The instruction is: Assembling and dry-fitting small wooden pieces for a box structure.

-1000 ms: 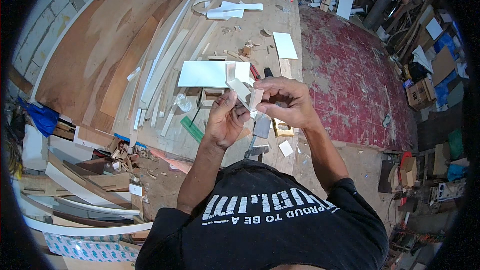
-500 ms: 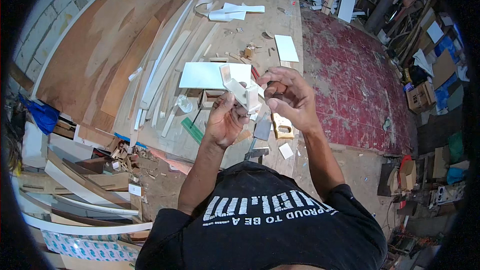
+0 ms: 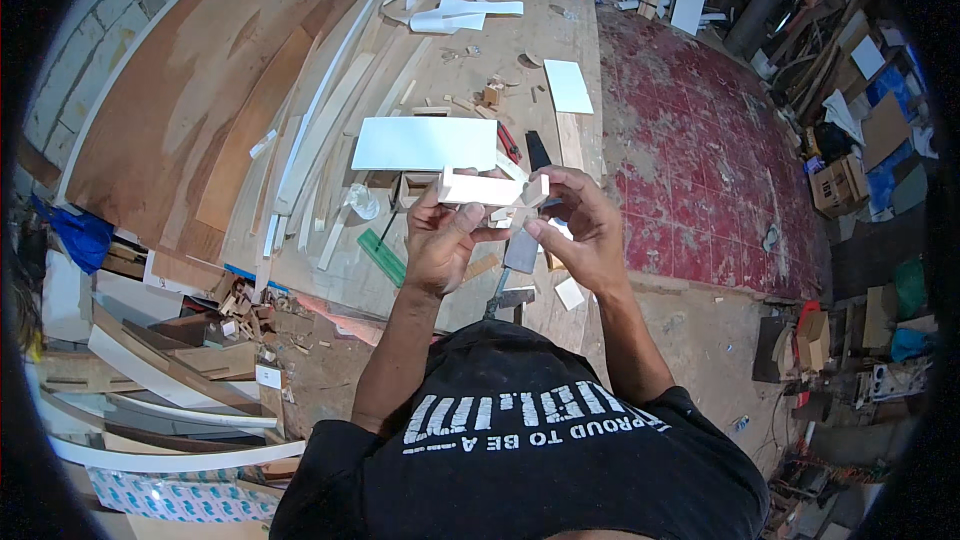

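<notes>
Above the near part of the workbench I hold up a small pale wooden assembly (image 3: 480, 189), with a flat side and short upright end pieces. My left hand (image 3: 442, 245) grips its left end from below, thumb along the near side. The fingers of my right hand (image 3: 580, 223) close on its right end, thumb below and fingers behind. Just beyond it lies a white rectangular panel (image 3: 425, 143) on the bench. Below my hands a clamp with a grey flat block (image 3: 521, 252) sits at the bench's near edge.
Long wood strips (image 3: 325, 135) run along the bench's left side. A green strip (image 3: 381, 258), a clear plastic cup (image 3: 362, 202), a red-handled tool (image 3: 509, 143) and a smaller white panel (image 3: 568, 87) lie around. Curved white-edged boards (image 3: 165, 370) stand at lower left.
The wooden assembly has been turned so that its flat side shows. My right hand, apart from it with fingers spread before, has come in and closed on its right end.
</notes>
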A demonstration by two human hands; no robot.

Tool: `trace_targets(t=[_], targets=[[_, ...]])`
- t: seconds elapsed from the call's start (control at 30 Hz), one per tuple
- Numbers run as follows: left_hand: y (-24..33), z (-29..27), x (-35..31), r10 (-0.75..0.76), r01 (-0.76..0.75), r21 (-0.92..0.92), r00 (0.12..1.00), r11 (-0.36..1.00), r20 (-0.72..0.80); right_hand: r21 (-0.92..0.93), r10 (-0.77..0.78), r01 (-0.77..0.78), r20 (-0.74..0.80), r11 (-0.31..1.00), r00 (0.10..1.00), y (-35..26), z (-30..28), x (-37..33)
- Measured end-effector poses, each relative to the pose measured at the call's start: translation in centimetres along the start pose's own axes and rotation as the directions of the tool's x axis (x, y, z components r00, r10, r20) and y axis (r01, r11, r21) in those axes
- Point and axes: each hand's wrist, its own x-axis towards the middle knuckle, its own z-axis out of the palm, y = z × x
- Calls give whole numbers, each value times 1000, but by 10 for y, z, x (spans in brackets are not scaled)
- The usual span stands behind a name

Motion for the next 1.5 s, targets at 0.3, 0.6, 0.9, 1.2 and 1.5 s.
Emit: trace_targets(t=[0.3, 0.6, 0.9, 1.2, 1.5], targets=[[-7, -8, -11, 108, -108, 128, 994, 986, 2, -601, -181, 123, -38, 790, 983, -36, 33, -38], [-6, -9, -17, 61, -57, 51, 995, 997, -74, -763, -133, 107, 27, 637, 991, -17, 55, -29], [-12, -8, -19, 259, -235, 181, 958, 955, -125, -468, 25, -172, -303, 867, 953, -21, 51, -40], [-31, -13, -19, 494, -355, 519, 855, 778, -156, -180, 162, -207, -234, 962, 959, -9, 62, -30], [-24, -12, -11, 593, -319, 724, 791, 611, -152, -222, 138, -183, -204, 958, 969, -4, 65, -22]])
